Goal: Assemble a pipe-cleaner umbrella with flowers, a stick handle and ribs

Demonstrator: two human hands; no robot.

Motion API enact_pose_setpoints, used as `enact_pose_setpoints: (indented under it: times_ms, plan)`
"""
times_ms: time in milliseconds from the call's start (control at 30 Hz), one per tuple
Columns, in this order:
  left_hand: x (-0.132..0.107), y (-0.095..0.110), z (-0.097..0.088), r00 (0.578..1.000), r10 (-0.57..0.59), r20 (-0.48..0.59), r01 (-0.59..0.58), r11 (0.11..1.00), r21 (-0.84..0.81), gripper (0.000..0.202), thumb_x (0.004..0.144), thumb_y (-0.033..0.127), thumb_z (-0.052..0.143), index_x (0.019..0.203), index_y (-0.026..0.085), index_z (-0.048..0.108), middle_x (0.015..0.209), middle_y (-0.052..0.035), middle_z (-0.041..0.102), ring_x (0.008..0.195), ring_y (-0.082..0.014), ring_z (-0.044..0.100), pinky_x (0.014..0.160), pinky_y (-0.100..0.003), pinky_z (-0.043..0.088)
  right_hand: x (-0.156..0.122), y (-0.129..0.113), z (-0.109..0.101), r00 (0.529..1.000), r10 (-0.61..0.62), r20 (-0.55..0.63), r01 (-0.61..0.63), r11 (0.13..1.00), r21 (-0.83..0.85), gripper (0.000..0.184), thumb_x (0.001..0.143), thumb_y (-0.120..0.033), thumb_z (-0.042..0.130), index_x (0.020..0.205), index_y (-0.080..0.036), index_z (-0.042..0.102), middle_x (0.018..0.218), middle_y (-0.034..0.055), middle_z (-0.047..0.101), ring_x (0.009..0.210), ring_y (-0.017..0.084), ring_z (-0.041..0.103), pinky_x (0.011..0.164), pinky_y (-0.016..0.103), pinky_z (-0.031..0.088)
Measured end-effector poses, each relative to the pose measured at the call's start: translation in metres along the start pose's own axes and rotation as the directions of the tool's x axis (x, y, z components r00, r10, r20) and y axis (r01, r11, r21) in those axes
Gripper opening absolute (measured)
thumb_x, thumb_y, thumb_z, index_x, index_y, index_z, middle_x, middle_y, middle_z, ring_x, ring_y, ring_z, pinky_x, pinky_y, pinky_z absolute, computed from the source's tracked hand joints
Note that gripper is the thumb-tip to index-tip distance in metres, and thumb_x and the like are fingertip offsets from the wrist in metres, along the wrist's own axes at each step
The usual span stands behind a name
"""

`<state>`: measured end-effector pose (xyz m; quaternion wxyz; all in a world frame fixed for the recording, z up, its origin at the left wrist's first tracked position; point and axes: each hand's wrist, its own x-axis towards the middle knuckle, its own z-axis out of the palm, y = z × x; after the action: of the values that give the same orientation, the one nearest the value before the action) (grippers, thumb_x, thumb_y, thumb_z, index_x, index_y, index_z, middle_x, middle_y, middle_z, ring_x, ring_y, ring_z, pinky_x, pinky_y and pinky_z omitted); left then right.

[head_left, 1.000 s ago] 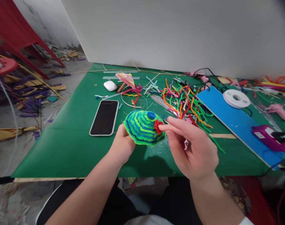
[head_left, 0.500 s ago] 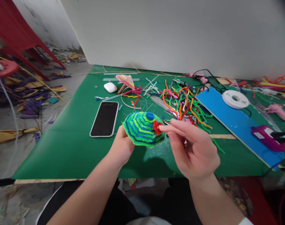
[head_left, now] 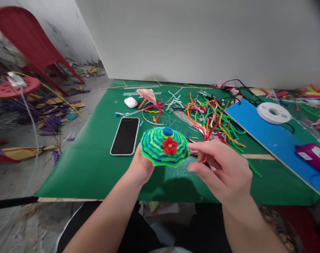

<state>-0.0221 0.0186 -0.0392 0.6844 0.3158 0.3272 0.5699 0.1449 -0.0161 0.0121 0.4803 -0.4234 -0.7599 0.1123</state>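
Note:
My left hand (head_left: 142,165) holds a small umbrella of pipe cleaners (head_left: 156,154) from beneath, its fingers hidden under the canopy. Green, yellow-green and blue rings make up the canopy, with a blue knob on top. A red pipe-cleaner flower (head_left: 170,145) with a pale centre sits on the side facing me. My right hand (head_left: 223,168) is beside the canopy's right edge, thumb and index finger apart; the index fingertip is at the rim, and I cannot tell whether it touches. Nothing shows between those fingers.
A phone (head_left: 125,136) and a white earbud case (head_left: 131,102) lie left on the green table. Behind are a pink umbrella (head_left: 146,95) and a heap of coloured pipe cleaners (head_left: 215,117). A blue board (head_left: 267,137) at right carries a white spool (head_left: 274,112).
My right fingers have come off the red flower and opened, moving to the canopy's right edge. The flower now shows fully on the canopy. The view has shifted left.

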Motion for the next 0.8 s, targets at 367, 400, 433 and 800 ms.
enact_pose_setpoints:
  times_ms: [367,400,433,800]
  plan:
    - [0.001,0.000,0.002,0.999,0.024,0.037,-0.029,0.991,0.131,0.033,0.056,0.021,0.077,0.088,0.019,0.070,0.090,-0.0050,0.072,0.084,-0.0222,0.067,0.075,-0.034,0.055,0.002,-0.003,0.003,0.999,-0.005,-0.036,0.006,1.000,0.009,0.011,0.078,-0.010,0.062,0.083,-0.019,0.064,0.074,0.0009,0.065,0.067,0.012,0.059,0.061,0.025,0.048]
    - [0.001,-0.001,0.001,0.999,0.027,0.032,-0.031,0.990,0.135,0.033,0.055,0.023,0.078,0.087,0.019,0.070,0.089,-0.0054,0.072,0.083,-0.0225,0.067,0.076,-0.034,0.054,0.002,-0.004,0.002,0.998,0.032,-0.048,-0.030,0.998,0.056,0.011,0.078,-0.011,0.061,0.083,-0.020,0.063,0.074,0.0005,0.064,0.068,0.013,0.058,0.060,0.026,0.047]
    - [0.002,-0.002,0.000,0.999,0.033,0.033,-0.037,0.991,0.129,0.035,0.054,0.026,0.079,0.086,0.018,0.070,0.088,-0.0057,0.072,0.082,-0.0226,0.067,0.076,-0.034,0.054,0.002,-0.005,0.001,0.995,0.077,-0.069,-0.070,0.991,0.110,0.010,0.078,-0.011,0.061,0.082,-0.020,0.063,0.073,0.0001,0.063,0.067,0.013,0.058,0.058,0.026,0.046]
    - [0.006,-0.002,-0.006,0.989,0.149,-0.023,-0.144,0.980,0.137,0.033,0.056,0.037,0.077,0.084,0.021,0.072,0.088,-0.0039,0.073,0.085,-0.0237,0.066,0.076,-0.033,0.055,0.005,0.007,-0.015,0.932,0.187,-0.312,-0.146,0.978,0.149,0.019,0.085,-0.020,0.052,0.070,-0.020,0.064,0.077,0.0042,0.060,0.081,0.019,0.058,0.067,0.034,0.047]
